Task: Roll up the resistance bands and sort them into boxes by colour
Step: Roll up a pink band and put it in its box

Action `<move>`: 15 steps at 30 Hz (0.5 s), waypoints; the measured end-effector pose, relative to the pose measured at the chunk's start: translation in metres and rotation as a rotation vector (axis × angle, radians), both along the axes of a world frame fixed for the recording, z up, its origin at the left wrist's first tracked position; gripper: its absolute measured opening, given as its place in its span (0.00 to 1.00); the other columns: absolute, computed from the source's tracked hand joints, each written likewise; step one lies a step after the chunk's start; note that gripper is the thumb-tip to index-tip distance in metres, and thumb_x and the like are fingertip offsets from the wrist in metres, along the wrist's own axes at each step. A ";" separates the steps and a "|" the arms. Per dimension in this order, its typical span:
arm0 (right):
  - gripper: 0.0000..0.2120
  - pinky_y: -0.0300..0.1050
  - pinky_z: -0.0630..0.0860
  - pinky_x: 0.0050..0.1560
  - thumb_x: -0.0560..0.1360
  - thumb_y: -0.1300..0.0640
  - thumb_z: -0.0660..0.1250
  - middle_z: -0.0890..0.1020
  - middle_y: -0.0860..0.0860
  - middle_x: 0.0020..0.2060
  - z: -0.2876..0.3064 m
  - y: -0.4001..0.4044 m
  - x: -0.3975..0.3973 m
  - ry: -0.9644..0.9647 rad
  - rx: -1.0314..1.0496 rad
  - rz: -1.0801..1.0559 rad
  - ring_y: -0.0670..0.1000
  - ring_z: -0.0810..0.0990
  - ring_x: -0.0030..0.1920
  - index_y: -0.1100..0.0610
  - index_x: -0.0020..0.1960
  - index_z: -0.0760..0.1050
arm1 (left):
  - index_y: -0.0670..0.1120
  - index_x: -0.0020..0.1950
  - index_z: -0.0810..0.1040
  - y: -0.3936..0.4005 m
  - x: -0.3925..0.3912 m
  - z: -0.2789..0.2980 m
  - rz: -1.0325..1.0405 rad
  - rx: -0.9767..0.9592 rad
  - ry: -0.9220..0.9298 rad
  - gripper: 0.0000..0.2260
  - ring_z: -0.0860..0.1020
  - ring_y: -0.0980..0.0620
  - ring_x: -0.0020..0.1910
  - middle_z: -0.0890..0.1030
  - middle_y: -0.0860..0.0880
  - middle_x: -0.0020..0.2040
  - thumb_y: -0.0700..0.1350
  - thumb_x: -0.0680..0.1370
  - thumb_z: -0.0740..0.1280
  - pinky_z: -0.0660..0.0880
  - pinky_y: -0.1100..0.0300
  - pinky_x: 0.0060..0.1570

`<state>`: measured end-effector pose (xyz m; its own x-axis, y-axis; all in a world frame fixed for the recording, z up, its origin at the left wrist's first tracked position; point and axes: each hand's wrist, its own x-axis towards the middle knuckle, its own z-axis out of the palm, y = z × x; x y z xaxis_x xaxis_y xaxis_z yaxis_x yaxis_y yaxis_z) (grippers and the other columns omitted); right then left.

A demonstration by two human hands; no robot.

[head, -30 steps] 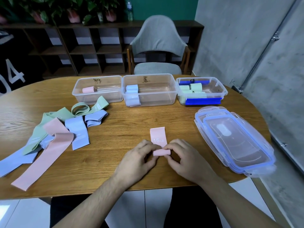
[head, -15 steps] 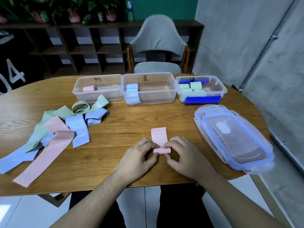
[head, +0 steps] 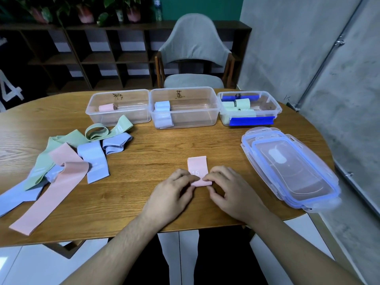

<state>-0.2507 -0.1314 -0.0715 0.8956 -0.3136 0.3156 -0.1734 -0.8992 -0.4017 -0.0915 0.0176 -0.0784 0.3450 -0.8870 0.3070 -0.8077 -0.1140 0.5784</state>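
Lower centre of frame: my left hand (head: pixel 172 194) and right hand (head: pixel 230 192) are pinching the rolled end of the pink band (head: pixel 197 168); its flat tail is lying on the bench (head: pixel 164 145) just above my fingertips.

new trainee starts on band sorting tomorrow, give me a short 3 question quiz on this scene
1. True or false: the pink band between the left hand and the right hand is already fully rolled.
2. Which box holds a rolled pink band? A) left box B) middle box C) right box
3. Fill in: the stacked lids lie on the table to the ____ of the hands.

Key
1. False: a flat stretch still lies beyond the roll.
2. A: the middle box holds blue bands, the right box green ones.
3. right
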 end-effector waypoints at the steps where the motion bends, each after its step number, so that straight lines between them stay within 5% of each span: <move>1: 0.11 0.41 0.71 0.57 0.77 0.55 0.65 0.73 0.41 0.55 0.000 0.000 0.000 0.004 -0.001 -0.001 0.42 0.73 0.55 0.49 0.60 0.75 | 0.54 0.61 0.79 0.000 0.000 0.000 0.001 -0.002 0.007 0.11 0.76 0.62 0.52 0.75 0.60 0.56 0.46 0.79 0.68 0.69 0.72 0.49; 15: 0.19 0.42 0.68 0.62 0.78 0.52 0.65 0.71 0.38 0.61 0.002 -0.003 0.003 0.085 0.068 -0.031 0.42 0.70 0.60 0.45 0.68 0.71 | 0.49 0.65 0.77 -0.006 0.003 0.003 -0.034 0.050 -0.036 0.15 0.77 0.56 0.57 0.75 0.55 0.62 0.41 0.78 0.67 0.74 0.62 0.54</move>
